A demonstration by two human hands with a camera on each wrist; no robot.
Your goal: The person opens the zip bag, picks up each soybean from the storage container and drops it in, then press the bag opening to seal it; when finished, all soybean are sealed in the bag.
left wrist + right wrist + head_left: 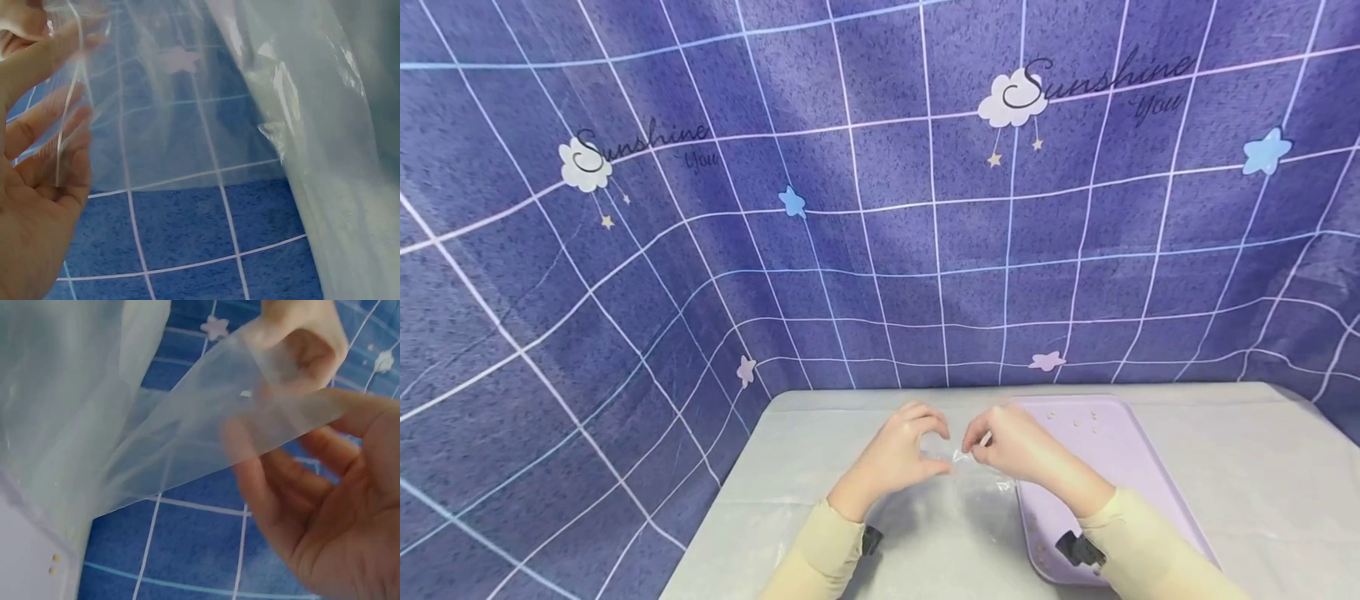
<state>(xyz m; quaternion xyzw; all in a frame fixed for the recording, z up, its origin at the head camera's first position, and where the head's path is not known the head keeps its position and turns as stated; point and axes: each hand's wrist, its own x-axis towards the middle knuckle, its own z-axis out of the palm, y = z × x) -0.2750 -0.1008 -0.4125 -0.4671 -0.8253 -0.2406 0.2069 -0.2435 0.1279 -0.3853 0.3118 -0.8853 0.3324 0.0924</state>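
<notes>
A thin, clear plastic bag (169, 137) with pale parallel lines near one edge stretches between my two hands, raised off the table. My left hand (895, 454) curves into a C at one side of it, thumb tip and fingertips apart; in the left wrist view the film lies across its fingers. Opposite, my right hand (1003, 442) pinches the bag's edge with thumb and forefinger. The right wrist view has a corner of the film (187, 431) running to the right thumb. The bag's lower part blends into the white table cover and is hard to tell apart.
Beneath my right forearm lies a light purple tray (1120, 467) with several tiny tan pieces (1076, 424) on it. A white cover (820, 433) spreads over the table. Behind and to the left hangs a purple-blue gridded curtain (880, 283). A dark device sits on each wrist.
</notes>
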